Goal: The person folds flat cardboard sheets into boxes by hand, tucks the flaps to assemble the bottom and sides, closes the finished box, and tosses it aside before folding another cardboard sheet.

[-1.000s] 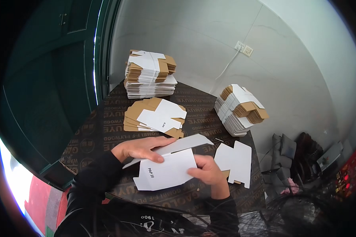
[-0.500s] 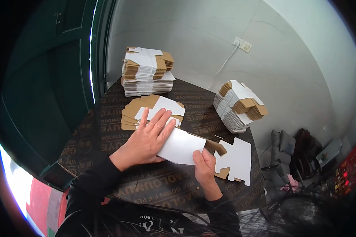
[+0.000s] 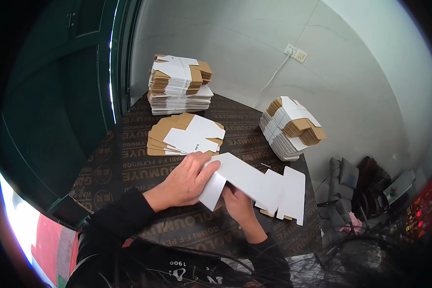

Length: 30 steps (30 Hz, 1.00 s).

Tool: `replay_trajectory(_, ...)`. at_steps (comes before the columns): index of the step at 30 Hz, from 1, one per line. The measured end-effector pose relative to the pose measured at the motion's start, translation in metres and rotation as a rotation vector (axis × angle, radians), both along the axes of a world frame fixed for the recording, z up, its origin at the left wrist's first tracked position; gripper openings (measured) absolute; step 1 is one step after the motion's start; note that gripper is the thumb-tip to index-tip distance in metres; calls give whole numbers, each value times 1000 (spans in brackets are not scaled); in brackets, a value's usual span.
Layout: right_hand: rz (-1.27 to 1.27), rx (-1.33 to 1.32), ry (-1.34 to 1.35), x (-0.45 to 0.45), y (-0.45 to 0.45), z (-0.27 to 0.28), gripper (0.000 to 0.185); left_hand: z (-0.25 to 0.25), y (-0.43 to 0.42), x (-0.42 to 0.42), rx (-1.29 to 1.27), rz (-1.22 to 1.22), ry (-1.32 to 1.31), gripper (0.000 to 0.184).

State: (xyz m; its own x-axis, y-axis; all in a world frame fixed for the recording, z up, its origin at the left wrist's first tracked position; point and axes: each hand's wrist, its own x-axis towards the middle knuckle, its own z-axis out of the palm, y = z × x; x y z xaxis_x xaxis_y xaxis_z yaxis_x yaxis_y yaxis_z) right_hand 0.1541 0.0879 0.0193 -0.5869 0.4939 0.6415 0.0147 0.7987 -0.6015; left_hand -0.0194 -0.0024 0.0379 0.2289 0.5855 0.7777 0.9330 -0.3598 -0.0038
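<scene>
A partly folded white carton (image 3: 240,173) is held above the table's near middle, its long panel sloping down to the right and a flap hanging at the left end. My left hand (image 3: 183,180) is closed on that left end, thumb along the top edge. Below the long panel, my right hand (image 3: 240,210) grips the carton from the near side; its fingertips are partly hidden beneath. Just beyond my left hand lie several fanned flat cartons (image 3: 197,130), white and brown. Another flat white carton (image 3: 293,194) lies right of my right hand, partly covered by the held one.
A tall strapped stack of flat cartons (image 3: 177,86) stands at the back left of the dark printed table (image 3: 144,175). A second strapped stack (image 3: 290,129) stands at the right. Behind is a wall with a socket (image 3: 290,49) and cable; chairs (image 3: 341,180) stand beyond the right edge.
The carton has been turned, and a flap now hangs at its left end. My left hand has moved from lying flat to gripping; my right hand has shifted left and under the panel.
</scene>
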Motion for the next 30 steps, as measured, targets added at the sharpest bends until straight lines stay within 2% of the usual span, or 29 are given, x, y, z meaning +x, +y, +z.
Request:
replay_trajectory(4, 207, -442, -91, 10, -11, 26, 23, 2, -2, 9, -64, 137, -36, 62)
replay_trajectory(10, 137, -225, 103, 0, -20, 8, 21, -3, 1, 23, -20, 130, 52, 56)
replay_trajectory(20, -35, -266, -157, 5, -26, 19, 26, 3, -3, 22, -8, 180, 36, 51)
replay_trajectory(24, 221, -716, 163, -5, -18, 14, 33, -5, 1, 16, -19, 110, 28, 53)
replay_trajectory(30, 293, -864, 343, 4, 12, 20, 38, -1, 4, -5, -51, 283, 70, 62)
